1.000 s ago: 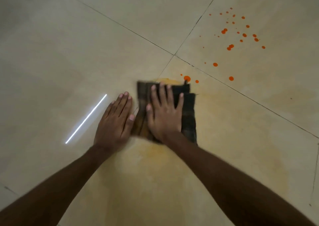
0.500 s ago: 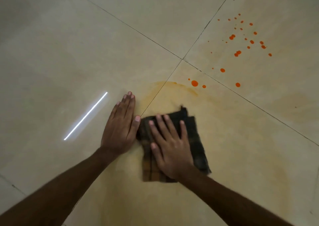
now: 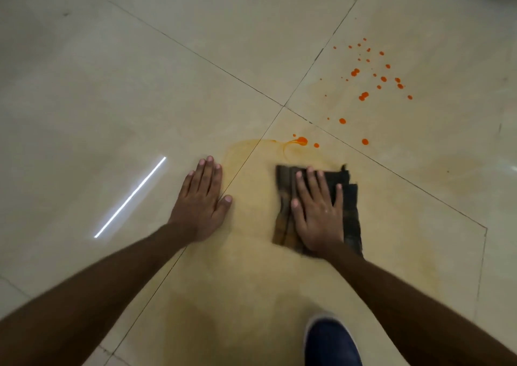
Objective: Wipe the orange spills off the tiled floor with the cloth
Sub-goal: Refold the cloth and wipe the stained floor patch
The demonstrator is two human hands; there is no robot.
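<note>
A dark folded checked cloth (image 3: pixel 351 212) lies flat on the cream tiled floor (image 3: pixel 140 86). My right hand (image 3: pixel 317 212) presses on it, palm down, fingers spread. My left hand (image 3: pixel 200 200) rests flat on the bare tile to the cloth's left, apart from it. Just beyond the cloth sits a smeared orange drop (image 3: pixel 301 141) with a thin curved trail. Several orange spots (image 3: pixel 363 95) are scattered farther away on the far-right tile. A pale yellow smear (image 3: pixel 251 253) covers the floor around and below the cloth.
Dark grout lines cross at a point (image 3: pixel 283 106) beyond the hands. A bright white light streak (image 3: pixel 130 198) reflects on the tile left of my left hand. A dark blue shoe tip (image 3: pixel 331 340) shows at the bottom edge.
My right hand pulled the cloth toward me, then slid it right and forward again. It is now apart from my left hand, which stayed planted. The nearest orange drop is now smeared.
</note>
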